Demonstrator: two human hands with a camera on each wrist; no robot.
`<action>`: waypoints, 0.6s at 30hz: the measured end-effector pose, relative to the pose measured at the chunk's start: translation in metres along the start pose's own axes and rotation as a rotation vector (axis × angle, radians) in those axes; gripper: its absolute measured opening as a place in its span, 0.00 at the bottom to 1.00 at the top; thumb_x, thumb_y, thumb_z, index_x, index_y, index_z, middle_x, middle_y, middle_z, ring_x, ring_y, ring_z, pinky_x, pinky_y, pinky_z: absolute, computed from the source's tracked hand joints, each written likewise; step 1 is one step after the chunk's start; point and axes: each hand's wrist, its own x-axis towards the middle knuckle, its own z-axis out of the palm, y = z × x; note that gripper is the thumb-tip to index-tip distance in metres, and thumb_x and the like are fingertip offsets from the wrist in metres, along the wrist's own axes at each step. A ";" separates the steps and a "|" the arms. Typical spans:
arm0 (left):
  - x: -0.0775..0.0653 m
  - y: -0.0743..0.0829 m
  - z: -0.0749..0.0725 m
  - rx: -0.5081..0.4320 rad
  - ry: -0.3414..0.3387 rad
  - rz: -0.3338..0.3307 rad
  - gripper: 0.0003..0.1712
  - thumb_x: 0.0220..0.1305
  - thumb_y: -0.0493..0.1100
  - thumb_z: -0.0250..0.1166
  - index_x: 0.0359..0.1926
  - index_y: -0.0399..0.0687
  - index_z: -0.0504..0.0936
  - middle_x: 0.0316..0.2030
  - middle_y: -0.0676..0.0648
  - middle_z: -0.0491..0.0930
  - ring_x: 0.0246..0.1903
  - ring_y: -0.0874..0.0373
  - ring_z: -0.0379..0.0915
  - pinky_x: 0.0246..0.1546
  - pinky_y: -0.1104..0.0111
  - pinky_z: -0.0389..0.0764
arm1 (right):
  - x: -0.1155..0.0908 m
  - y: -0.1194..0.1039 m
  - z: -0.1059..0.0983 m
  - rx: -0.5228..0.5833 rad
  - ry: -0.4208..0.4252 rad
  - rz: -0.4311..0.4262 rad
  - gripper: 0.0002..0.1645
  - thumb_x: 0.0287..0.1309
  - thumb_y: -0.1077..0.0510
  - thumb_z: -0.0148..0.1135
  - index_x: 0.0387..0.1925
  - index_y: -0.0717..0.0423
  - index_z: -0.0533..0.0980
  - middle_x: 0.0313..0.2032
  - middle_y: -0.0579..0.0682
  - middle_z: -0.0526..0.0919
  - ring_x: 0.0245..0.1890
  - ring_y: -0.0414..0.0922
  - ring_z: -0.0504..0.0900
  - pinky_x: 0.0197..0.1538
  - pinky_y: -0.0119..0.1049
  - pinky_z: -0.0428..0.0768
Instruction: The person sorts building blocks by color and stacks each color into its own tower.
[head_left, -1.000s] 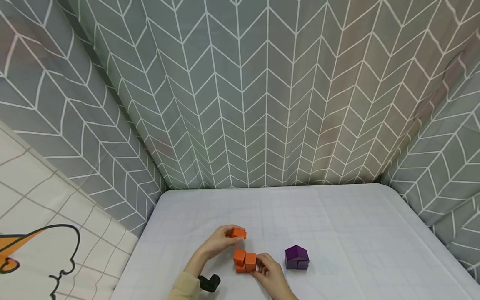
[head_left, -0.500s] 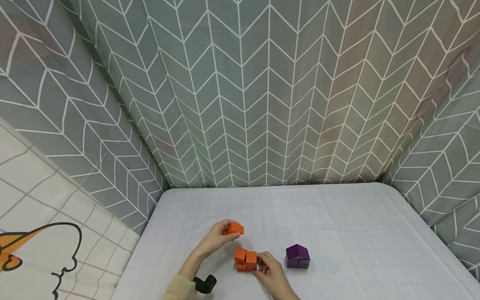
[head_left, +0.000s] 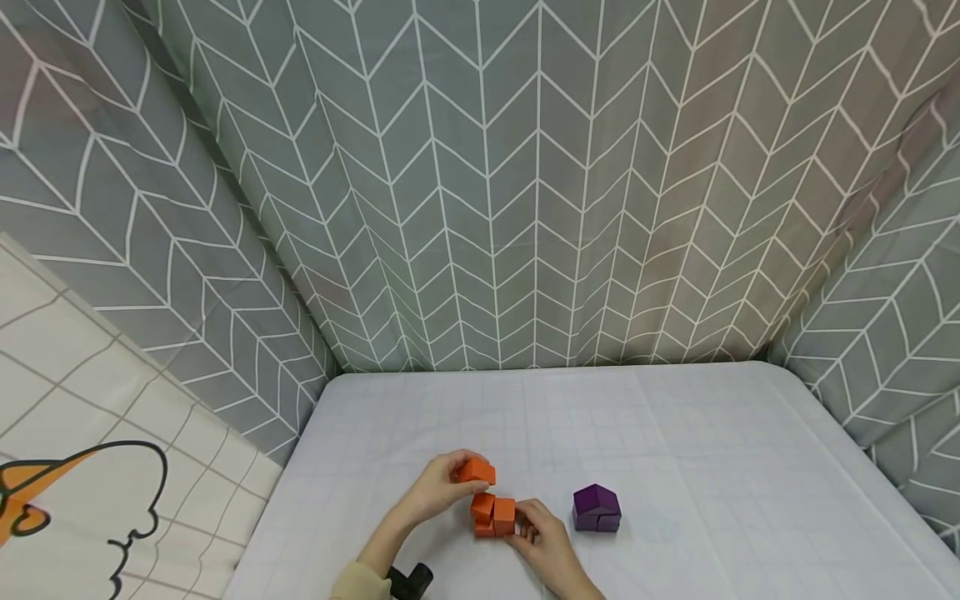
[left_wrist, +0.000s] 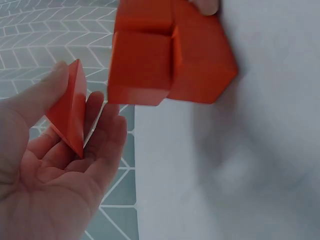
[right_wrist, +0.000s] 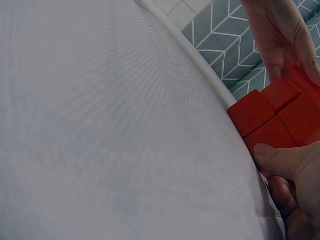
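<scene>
An orange triangular block (head_left: 477,472) is pinched between the thumb and fingers of my left hand (head_left: 437,487). It is just behind and above a small stack of orange blocks (head_left: 504,517) on the table. In the left wrist view the triangular block (left_wrist: 75,110) shows its pointed edges, apart from the stack (left_wrist: 140,67). My right hand (head_left: 547,546) grips the stack from its right side; the thumb presses on one block (right_wrist: 272,135) in the right wrist view. Part of the stack is hidden behind that hand.
Right of my right hand stands a house-shaped group of purple blocks (head_left: 596,508) with a peaked top. A black wrist device (head_left: 411,581) sits by the left sleeve (head_left: 362,583). A patterned curtain (head_left: 510,208) hangs behind the white-covered table (head_left: 675,433).
My left hand with the triangular block first drew slightly away to the back left, then came back closer to the stack. The right hand keeps its hold; the purple blocks stay put.
</scene>
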 end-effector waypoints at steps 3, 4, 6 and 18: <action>-0.003 0.001 0.004 -0.012 -0.013 0.007 0.16 0.54 0.39 0.64 0.44 0.39 0.76 0.37 0.46 0.78 0.36 0.58 0.73 0.38 0.71 0.73 | 0.000 0.000 0.000 0.001 0.006 -0.012 0.18 0.44 0.59 0.66 0.40 0.55 0.75 0.31 0.44 0.73 0.24 0.38 0.71 0.24 0.25 0.71; -0.004 0.001 0.005 -0.016 -0.016 0.011 0.16 0.54 0.39 0.64 0.44 0.38 0.76 0.37 0.46 0.78 0.36 0.58 0.73 0.38 0.71 0.73 | 0.000 0.000 0.000 -0.001 0.009 -0.013 0.18 0.44 0.59 0.67 0.40 0.55 0.75 0.31 0.44 0.73 0.24 0.38 0.71 0.24 0.25 0.71; -0.004 0.000 0.007 -0.028 -0.023 0.024 0.16 0.54 0.38 0.63 0.44 0.38 0.76 0.37 0.46 0.78 0.37 0.58 0.74 0.39 0.71 0.74 | 0.000 -0.001 -0.001 -0.006 0.014 -0.015 0.18 0.43 0.60 0.67 0.40 0.56 0.75 0.31 0.44 0.73 0.24 0.38 0.71 0.24 0.25 0.71; -0.003 -0.036 0.017 -0.008 -0.029 0.010 0.17 0.52 0.47 0.65 0.45 0.50 0.76 0.38 0.53 0.78 0.38 0.63 0.74 0.37 0.72 0.74 | 0.001 0.001 0.001 -0.007 0.022 -0.016 0.19 0.41 0.62 0.68 0.40 0.55 0.74 0.30 0.45 0.73 0.22 0.40 0.71 0.23 0.25 0.71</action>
